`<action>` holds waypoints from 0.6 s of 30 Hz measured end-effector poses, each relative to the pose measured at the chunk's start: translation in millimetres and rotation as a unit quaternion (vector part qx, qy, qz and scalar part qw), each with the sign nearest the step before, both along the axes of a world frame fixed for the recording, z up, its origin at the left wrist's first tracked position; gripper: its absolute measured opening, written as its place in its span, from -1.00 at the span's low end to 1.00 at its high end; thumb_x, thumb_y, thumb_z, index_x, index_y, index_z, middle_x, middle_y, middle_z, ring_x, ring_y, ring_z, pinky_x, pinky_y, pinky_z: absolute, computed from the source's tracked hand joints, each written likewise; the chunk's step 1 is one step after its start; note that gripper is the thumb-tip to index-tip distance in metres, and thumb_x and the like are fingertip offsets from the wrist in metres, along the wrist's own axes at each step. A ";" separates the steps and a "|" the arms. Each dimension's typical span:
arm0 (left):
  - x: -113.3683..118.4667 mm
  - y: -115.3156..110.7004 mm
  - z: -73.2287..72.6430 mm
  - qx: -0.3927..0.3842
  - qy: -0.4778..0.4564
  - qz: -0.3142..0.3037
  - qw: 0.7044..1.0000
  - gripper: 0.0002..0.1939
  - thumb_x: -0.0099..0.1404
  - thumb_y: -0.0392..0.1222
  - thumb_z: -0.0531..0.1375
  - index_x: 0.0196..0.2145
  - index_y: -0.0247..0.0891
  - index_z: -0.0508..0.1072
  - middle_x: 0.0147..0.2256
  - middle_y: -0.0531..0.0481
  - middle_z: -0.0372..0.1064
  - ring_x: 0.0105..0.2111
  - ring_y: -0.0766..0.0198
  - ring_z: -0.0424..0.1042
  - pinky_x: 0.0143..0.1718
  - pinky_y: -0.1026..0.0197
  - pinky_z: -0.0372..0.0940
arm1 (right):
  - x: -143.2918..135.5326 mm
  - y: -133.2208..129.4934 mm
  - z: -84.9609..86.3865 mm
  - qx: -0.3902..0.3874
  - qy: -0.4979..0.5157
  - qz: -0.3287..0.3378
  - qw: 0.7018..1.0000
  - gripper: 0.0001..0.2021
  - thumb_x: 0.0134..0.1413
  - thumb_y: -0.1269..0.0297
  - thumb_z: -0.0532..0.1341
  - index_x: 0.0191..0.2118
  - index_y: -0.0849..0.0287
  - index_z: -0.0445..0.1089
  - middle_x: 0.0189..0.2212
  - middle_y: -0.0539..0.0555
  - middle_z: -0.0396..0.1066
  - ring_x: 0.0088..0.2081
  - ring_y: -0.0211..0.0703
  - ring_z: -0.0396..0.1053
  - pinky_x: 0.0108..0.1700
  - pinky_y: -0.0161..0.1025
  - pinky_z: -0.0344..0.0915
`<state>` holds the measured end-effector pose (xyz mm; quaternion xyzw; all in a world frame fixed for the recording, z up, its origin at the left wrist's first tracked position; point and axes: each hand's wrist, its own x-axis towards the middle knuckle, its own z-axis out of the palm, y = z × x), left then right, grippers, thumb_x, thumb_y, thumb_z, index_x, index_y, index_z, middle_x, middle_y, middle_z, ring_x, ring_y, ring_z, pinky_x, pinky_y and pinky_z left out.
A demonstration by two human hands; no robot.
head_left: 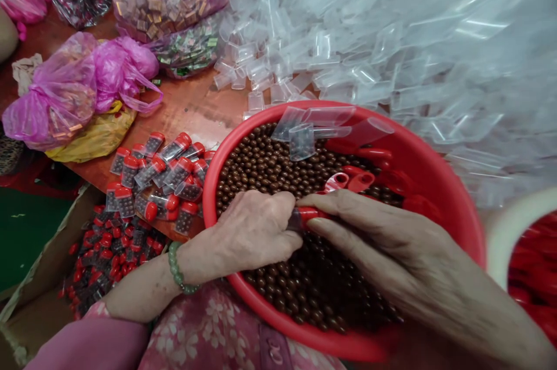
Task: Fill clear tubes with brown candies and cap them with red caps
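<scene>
small clear plastic red-capped tube (304,217) was gripped by left hand (255,231) and right hand (391,254) fingers, above round red plastic basin (435,167) of brown beads (261,167).

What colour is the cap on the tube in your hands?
Red cap, seen in the head view.

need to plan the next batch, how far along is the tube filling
Done: a cluster of filled, red-capped tubes on the table, more in the cardboard box below. In hand: the left hand and right hand hold one tube over the red basin. Left: many brown balls, loose red caps and a big heap of empty clear tubes.
</scene>
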<state>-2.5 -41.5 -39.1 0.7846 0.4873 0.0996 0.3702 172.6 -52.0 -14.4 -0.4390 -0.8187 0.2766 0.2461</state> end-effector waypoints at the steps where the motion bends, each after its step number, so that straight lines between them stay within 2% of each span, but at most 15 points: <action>1: 0.1 -0.5 -0.4 0.003 0.002 -0.002 1.000 -0.76 0.18 -0.18 0.08 -0.30 -0.33 0.48 -0.43 -0.14 0.52 -0.45 0.11 0.47 -0.48 0.17 0.16 | 1.1 0.1 0.2 -0.006 0.004 0.004 1.000 -0.84 0.36 0.22 0.10 -0.14 0.02 0.43 -0.25 -0.04 0.57 -0.25 -0.25 0.55 -0.21 -0.41 0.46; 8: -0.4 0.8 2.8 -0.019 -0.006 -0.007 1.000 -0.80 0.15 -0.17 0.13 -0.35 -0.30 0.50 -0.43 -0.09 0.52 -0.48 0.19 0.42 -0.47 0.21 0.18 | 1.3 -2.5 0.1 0.002 -0.005 -0.001 1.000 -0.80 0.36 0.19 0.09 -0.17 0.06 0.46 -0.22 0.00 0.59 -0.23 -0.19 0.57 -0.18 -0.36 0.48; 14: -0.9 5.9 8.1 -0.041 -0.008 -0.035 0.998 -0.87 0.12 -0.21 0.14 -0.44 -0.29 0.46 -0.50 -0.03 0.46 -0.52 0.26 0.35 -0.52 0.24 0.11 | 3.9 1.1 0.1 -0.059 0.015 0.004 0.998 -0.82 0.32 0.21 0.13 -0.18 0.01 0.50 -0.26 -0.05 0.61 -0.27 -0.19 0.57 -0.27 -0.38 0.49; 18: -2.0 9.3 11.7 -0.070 -0.021 -0.040 0.997 -0.91 0.11 -0.24 0.14 -0.48 -0.26 0.43 -0.52 0.02 0.43 -0.53 0.31 0.34 -0.55 0.27 0.09 | 3.3 3.6 4.3 -0.059 0.003 0.001 0.998 -0.78 0.32 0.18 0.11 -0.20 0.06 0.51 -0.25 0.02 0.63 -0.27 -0.11 0.59 -0.25 -0.31 0.52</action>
